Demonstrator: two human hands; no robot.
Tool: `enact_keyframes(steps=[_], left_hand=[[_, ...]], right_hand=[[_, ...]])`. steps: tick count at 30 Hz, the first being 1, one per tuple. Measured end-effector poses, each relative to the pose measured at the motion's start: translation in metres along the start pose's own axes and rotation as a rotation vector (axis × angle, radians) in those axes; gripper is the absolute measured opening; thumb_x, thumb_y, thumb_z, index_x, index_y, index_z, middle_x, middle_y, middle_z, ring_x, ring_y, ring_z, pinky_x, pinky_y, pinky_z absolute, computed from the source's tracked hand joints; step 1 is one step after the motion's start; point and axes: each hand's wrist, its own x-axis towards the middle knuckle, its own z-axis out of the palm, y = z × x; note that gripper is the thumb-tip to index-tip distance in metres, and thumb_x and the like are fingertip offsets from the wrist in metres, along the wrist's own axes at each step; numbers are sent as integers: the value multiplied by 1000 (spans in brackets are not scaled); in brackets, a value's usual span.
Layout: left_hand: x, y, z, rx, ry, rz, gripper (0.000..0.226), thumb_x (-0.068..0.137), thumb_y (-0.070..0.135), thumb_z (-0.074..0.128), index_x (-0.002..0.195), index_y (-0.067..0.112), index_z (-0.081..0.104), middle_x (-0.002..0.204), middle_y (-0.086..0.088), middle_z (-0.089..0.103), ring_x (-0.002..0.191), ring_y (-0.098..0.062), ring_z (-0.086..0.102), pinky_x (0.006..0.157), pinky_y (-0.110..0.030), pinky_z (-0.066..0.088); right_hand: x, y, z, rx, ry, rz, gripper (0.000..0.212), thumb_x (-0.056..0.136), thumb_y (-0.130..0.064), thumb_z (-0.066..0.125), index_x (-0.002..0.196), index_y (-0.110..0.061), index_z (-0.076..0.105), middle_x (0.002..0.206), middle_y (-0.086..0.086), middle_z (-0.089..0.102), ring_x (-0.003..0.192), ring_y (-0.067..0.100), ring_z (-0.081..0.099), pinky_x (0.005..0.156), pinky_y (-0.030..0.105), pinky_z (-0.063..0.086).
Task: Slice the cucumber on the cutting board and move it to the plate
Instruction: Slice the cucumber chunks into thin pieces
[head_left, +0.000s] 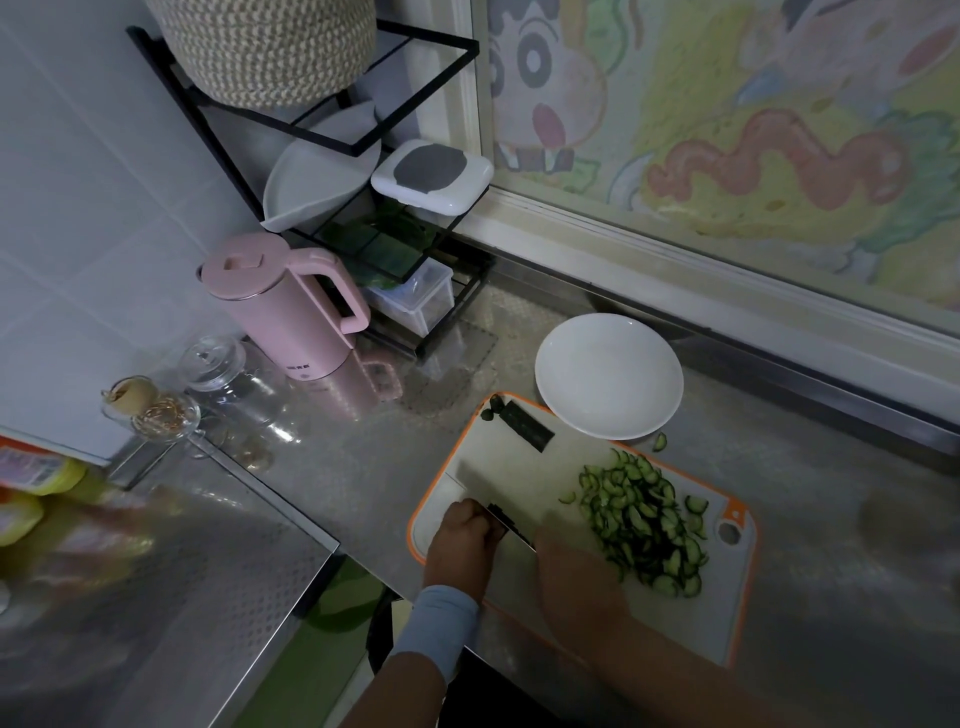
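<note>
The white cutting board (519, 467) with an orange rim lies at the counter's near edge. A heap of thin green cucumber slices (644, 525) covers its right half, and dark cucumber ends (492, 408) sit at its far corner. My left hand (462, 540) grips the dark handle of a wide cleaver (498, 488) whose blade lies low over the board's left part. My right hand (576, 582) rests on the board, touching the near left side of the heap; its fingers are hard to make out. The white plate (550, 364) stands bare just beyond the board.
One stray slice (660, 441) lies on the steel counter between board and plate. A pink kettle (280, 312), glass jars (218, 364) and a black wire rack (363, 218) with dishes stand at the back left. A window sill (727, 280) runs behind the plate.
</note>
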Motion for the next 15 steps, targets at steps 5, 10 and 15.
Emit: enact_keyframes(steps=[5,10,15], left_hand=[[-3,5,-3,-30,-2,-51,14,76,17,75,66,10,69,72,-4,63,70,-23,60,59,-23,43],[-4,7,-4,-36,35,-81,25,93,28,54,99,12,73,101,-4,65,98,-20,56,81,-23,39],[-6,7,-4,-41,45,-83,26,94,27,54,99,9,72,100,-5,65,96,-20,57,81,-21,39]], right_hand=[[13,0,22,-35,-38,31,37,77,-25,43,110,-10,47,51,4,59,41,11,57,39,22,45],[-1,1,5,-61,-55,-25,36,81,-23,67,114,-10,59,70,2,66,62,16,66,54,29,50],[-13,8,5,-74,30,-42,42,57,-23,85,94,-13,67,53,-1,59,44,10,58,38,21,40]])
